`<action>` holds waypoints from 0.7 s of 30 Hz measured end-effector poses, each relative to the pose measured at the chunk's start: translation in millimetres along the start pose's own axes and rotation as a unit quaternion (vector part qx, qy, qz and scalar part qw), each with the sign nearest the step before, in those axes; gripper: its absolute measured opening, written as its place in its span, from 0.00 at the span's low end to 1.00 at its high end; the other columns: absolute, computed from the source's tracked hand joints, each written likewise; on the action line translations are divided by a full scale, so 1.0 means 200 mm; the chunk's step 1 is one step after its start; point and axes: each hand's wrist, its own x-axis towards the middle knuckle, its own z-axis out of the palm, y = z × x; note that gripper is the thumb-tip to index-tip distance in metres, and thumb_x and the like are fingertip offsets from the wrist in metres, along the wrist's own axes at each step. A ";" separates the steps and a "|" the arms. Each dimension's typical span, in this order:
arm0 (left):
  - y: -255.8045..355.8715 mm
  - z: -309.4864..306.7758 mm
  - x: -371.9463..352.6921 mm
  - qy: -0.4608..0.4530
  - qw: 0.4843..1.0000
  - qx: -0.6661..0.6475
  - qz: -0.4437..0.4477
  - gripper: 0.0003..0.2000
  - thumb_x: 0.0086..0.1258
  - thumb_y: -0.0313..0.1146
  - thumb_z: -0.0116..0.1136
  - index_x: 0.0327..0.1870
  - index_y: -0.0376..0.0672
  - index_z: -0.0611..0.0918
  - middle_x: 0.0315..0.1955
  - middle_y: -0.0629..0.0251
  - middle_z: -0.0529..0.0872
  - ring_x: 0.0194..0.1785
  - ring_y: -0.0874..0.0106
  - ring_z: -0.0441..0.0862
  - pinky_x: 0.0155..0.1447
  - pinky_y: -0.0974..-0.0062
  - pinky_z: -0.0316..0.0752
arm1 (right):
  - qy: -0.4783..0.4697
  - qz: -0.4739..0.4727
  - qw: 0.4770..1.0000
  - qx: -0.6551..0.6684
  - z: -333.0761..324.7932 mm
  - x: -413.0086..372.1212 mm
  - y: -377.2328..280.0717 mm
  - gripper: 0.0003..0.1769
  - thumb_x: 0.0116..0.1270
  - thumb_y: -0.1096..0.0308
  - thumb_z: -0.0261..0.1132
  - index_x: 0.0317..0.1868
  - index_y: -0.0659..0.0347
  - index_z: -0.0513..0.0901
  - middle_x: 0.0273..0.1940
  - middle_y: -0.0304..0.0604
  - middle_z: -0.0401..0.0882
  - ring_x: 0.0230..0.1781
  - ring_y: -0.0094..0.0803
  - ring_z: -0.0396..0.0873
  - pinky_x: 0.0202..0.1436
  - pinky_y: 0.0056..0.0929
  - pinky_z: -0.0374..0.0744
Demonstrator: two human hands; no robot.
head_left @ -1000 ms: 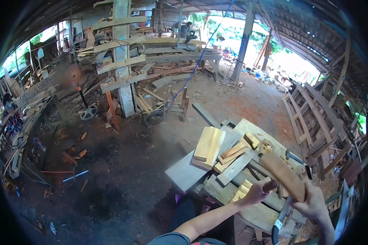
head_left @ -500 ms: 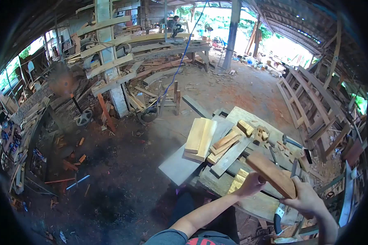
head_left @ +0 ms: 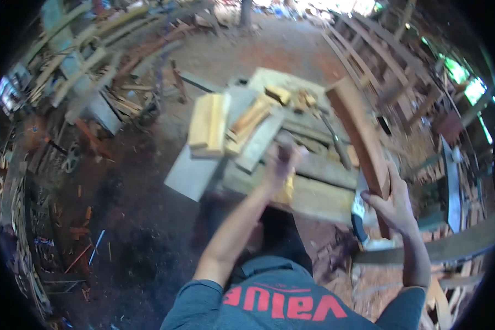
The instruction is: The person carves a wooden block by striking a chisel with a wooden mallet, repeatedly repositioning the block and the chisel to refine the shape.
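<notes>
My right hand (head_left: 393,203) grips a long, slightly curved brown wooden board (head_left: 363,137) near its lower end, and the board stands tilted up over the right side of the workbench. Away from the board, my left hand (head_left: 283,159) is over the middle of the bench, its fingers smeared by motion. A yellowish wood block (head_left: 287,190) lies just below it, partly hidden by the wrist. Beside my right hand is a tool with a black and white handle (head_left: 358,215), resembling a handsaw. Another handled tool (head_left: 341,149) lies on the bench, left of the board.
Pale planks (head_left: 209,124) are stacked on the workbench's left, beside narrow wood strips (head_left: 250,124). A grey sheet (head_left: 190,176) juts from the bench's left edge. Long timbers (head_left: 368,52) lean at the right, and offcuts litter the dark floor (head_left: 137,236).
My left hand has let go of the board and moved left. The board, now in my right hand alone, has swung more upright. The view has tipped downward and turned right.
</notes>
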 end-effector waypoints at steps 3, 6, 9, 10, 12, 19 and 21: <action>0.15 -0.02 -0.02 0.130 0.988 0.063 0.061 0.09 0.67 0.32 0.65 0.27 0.48 0.76 0.19 0.73 0.77 0.18 0.83 0.69 0.22 0.83 0.61 | 0.011 0.030 0.996 0.085 0.07 -0.14 0.14 0.38 0.53 0.52 0.74 0.58 0.66 0.72 0.44 0.53 0.81 0.46 0.43 0.80 0.53 0.39 0.74; 0.17 -0.02 -0.02 0.125 0.984 -0.080 0.102 0.12 0.68 0.30 0.65 0.29 0.47 0.72 0.19 0.73 0.74 0.20 0.82 0.70 0.23 0.82 0.63 | 0.020 0.058 0.994 0.090 0.15 -0.27 0.27 0.40 0.53 0.51 0.74 0.60 0.67 0.71 0.45 0.50 0.79 0.47 0.39 0.78 0.54 0.38 0.73; 0.18 -0.02 -0.02 0.113 0.985 -0.038 0.126 0.11 0.69 0.29 0.64 0.31 0.46 0.71 0.18 0.72 0.73 0.20 0.82 0.69 0.24 0.82 0.63 | 0.047 0.062 0.989 0.126 0.19 -0.33 0.31 0.39 0.54 0.51 0.74 0.60 0.68 0.71 0.46 0.51 0.79 0.48 0.39 0.77 0.55 0.37 0.73; 0.18 -0.02 -0.02 0.110 0.986 -0.036 0.120 0.11 0.69 0.29 0.64 0.31 0.46 0.71 0.18 0.72 0.73 0.20 0.82 0.69 0.24 0.82 0.63 | 0.049 0.069 0.988 0.128 0.20 -0.34 0.34 0.39 0.54 0.51 0.74 0.60 0.68 0.71 0.46 0.51 0.79 0.48 0.39 0.77 0.55 0.37 0.73; 0.19 0.00 -0.03 0.111 0.986 -0.027 0.124 0.11 0.69 0.29 0.64 0.31 0.46 0.71 0.19 0.72 0.73 0.21 0.82 0.69 0.25 0.82 0.63 | 0.074 0.069 0.979 0.178 0.24 -0.37 0.40 0.39 0.54 0.53 0.74 0.60 0.68 0.71 0.46 0.51 0.79 0.48 0.38 0.77 0.55 0.36 0.73; 0.17 0.05 -0.04 0.092 0.987 0.073 0.105 0.10 0.71 0.28 0.61 0.31 0.46 0.71 0.18 0.73 0.70 0.21 0.80 0.69 0.27 0.80 0.67 | 0.052 0.106 0.980 0.160 0.30 -0.37 0.45 0.38 0.54 0.54 0.75 0.60 0.68 0.72 0.47 0.53 0.79 0.50 0.38 0.78 0.57 0.37 0.73; 0.16 0.06 -0.04 0.097 0.985 0.094 0.108 0.10 0.70 0.28 0.61 0.31 0.46 0.71 0.18 0.73 0.70 0.21 0.80 0.69 0.26 0.81 0.66 | 0.051 0.091 0.982 0.157 0.34 -0.35 0.48 0.39 0.54 0.53 0.75 0.59 0.68 0.72 0.47 0.53 0.77 0.51 0.39 0.77 0.57 0.37 0.73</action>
